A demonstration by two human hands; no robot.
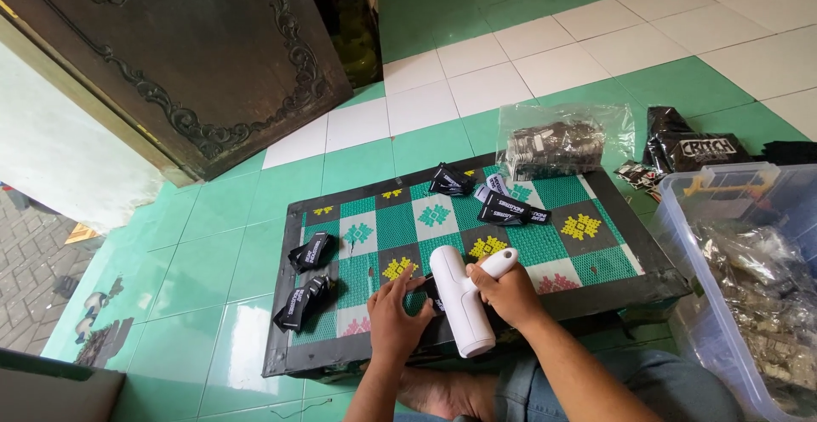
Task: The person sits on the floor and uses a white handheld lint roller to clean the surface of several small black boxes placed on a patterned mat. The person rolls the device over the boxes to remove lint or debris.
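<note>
My right hand [509, 294] grips the handle of a white gun-shaped hand tool [459, 299], held over the near edge of a low patterned board [587, 256]. My left hand [394, 318] pinches a small black fabric label [431, 293] against the tool's front end. More black labels with white print lie on the board: two at the left [309, 252] [299, 303] and a few at the far side [511, 211]. My bare foot [442, 392] and denim-clad knee show below the board.
A clear plastic bag of labels [557, 145] lies at the board's far right corner. A black printed bag [694, 148] rests on the green and white tile floor. A clear bin [749, 269] of packed bags stands at the right. A carved dark wooden door [196, 56] leans at the back left.
</note>
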